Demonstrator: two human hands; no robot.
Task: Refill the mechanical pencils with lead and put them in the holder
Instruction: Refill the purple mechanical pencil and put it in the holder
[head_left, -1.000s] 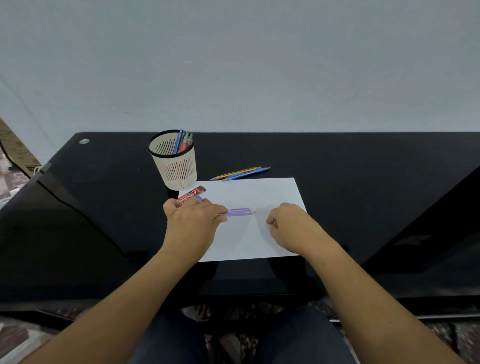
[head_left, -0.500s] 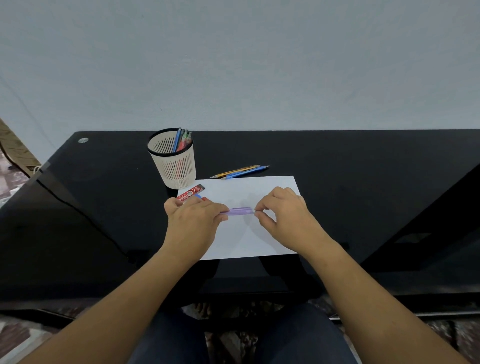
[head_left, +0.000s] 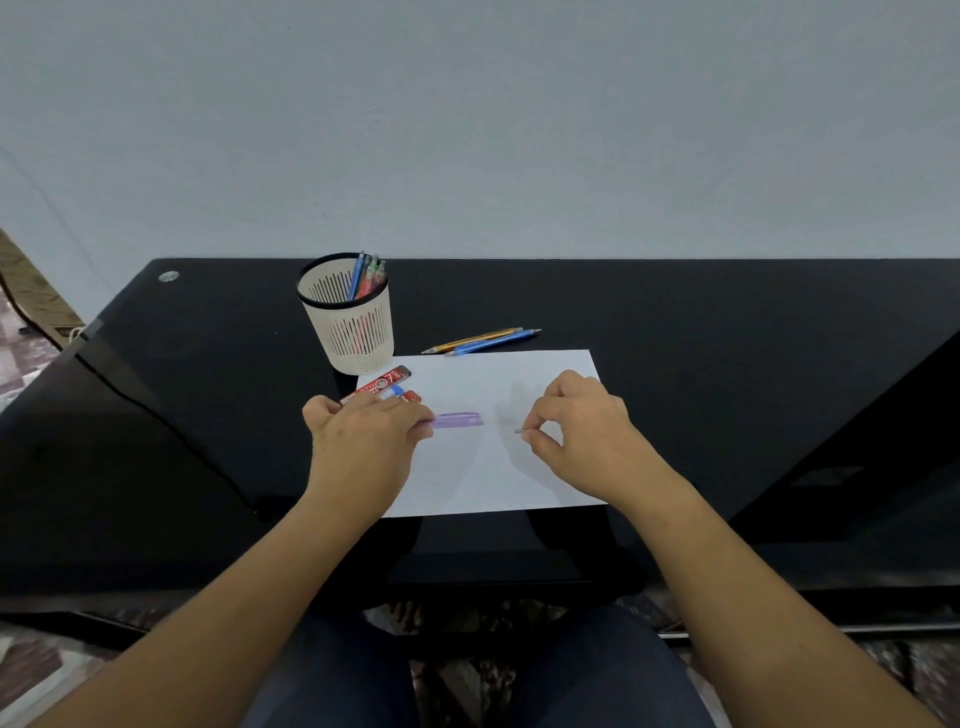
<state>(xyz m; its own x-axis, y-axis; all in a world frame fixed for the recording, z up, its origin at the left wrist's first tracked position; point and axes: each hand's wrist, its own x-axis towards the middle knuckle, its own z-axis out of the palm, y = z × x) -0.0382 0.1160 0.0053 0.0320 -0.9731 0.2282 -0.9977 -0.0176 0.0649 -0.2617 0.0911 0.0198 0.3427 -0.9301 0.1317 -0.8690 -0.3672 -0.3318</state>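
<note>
Left hand (head_left: 363, 441) grips purple pencil (head_left: 457, 420), barrel over the paper (head_left: 493, 478). Right hand (head_left: 582, 431) pinches small grey piece (head_left: 518, 430), just clear of pencil's end. Holder (head_left: 353, 338) behind-left; two spare pencils (head_left: 483, 340) lie on surface (head_left: 727, 364).

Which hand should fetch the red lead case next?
Right, probably: the left hand grips the purple pencil; the right hand pinches only a tiny grey piece, though the lead case lies nearer the left.

Purple pencil (head_left: 458, 420) in my left hand (head_left: 363, 441), grey piece (head_left: 518, 430) in my right hand (head_left: 587, 431); white paper (head_left: 493, 473), black desk (head_left: 727, 364), cream slotted holder (head_left: 349, 332) rimmed black, red lead case (head_left: 376, 385).
</note>
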